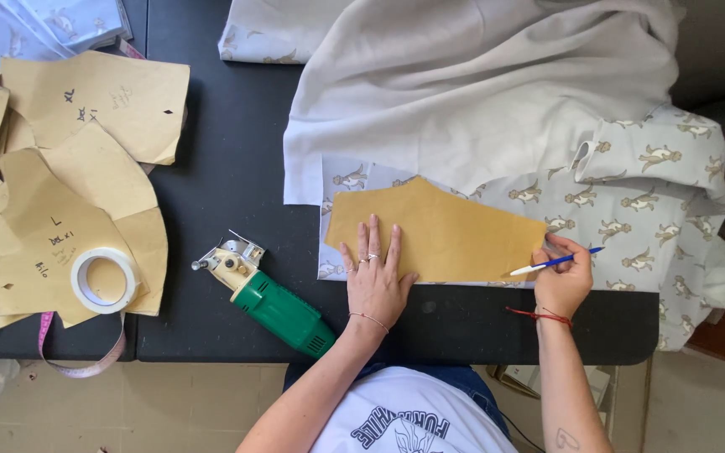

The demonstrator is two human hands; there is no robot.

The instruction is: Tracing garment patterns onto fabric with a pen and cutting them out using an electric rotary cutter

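Seen from the head camera: left hand [374, 281] pressed flat, fingers spread apart, on a tan paper pattern piece [442, 235] lying on printed grey fabric [631, 218] at the right of the black bench [228, 168]. Right hand [562, 278] at the pattern's right end, fingers clamped on a blue-and-white pen [554, 262], tip at the paper's edge. Plain pale cloth [480, 84] heaped just beyond. Near left of the left hand, a green electric cutter [270, 302]; farther left, a tape roll [104, 279] atop stacked paper patterns [86, 168], pink measuring tape [77, 361] hanging off the near edge.
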